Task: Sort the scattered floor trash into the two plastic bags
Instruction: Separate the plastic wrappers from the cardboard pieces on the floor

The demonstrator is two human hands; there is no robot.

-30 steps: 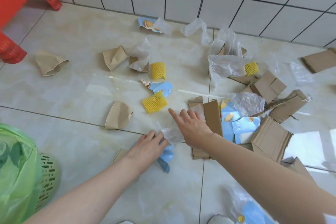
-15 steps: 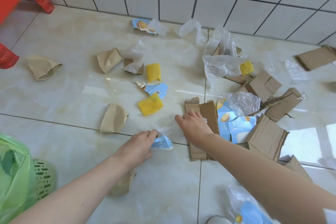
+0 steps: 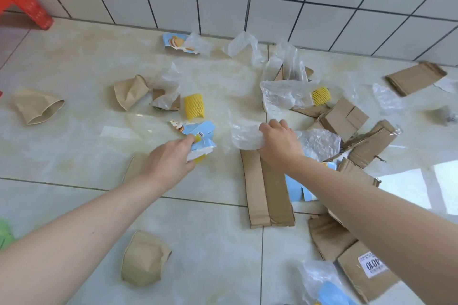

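yellow foam net (image 3: 194,106), light-blue wrapper (image 3: 201,136), brown cardboard strip (image 3: 267,195), red stool (image 3: 24,5)

Glossy cream tiled floor (image 3: 74,62) lying strewn with litter: crushed paper cups (image 3: 37,106) at 9 o'clock, flattened cardboard (image 3: 269,193) at 4, clear plastic film (image 3: 282,99) at 1.

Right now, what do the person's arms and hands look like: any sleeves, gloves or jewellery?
Both forearms are bare to the frame edge, with no sleeves in view. The left hand and right hand wear no gloves; no watch, bracelet or ring shows on the visible parts. No markings visible.
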